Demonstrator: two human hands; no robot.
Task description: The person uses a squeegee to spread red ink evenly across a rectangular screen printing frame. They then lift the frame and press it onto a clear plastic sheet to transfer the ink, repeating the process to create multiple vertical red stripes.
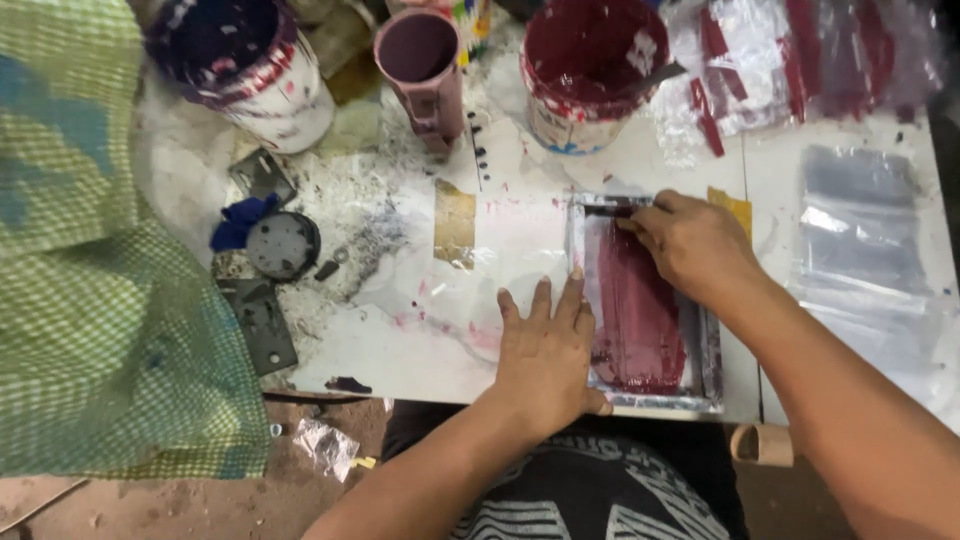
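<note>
A small metal-framed printing screen lies on the white worktable, its mesh covered in dark red ink. My left hand lies flat on the table, fingers spread, pressing the screen's left edge. At the screen's far end my right hand is closed around a small dark squeegee; most of the tool is hidden under the fingers.
A red paint can, a pink mug and a dark blue paint bucket stand at the back. Clear plastic bags lie at the right, ink-stained plastic behind. Green checked cloth, metal plates and a round lid are left.
</note>
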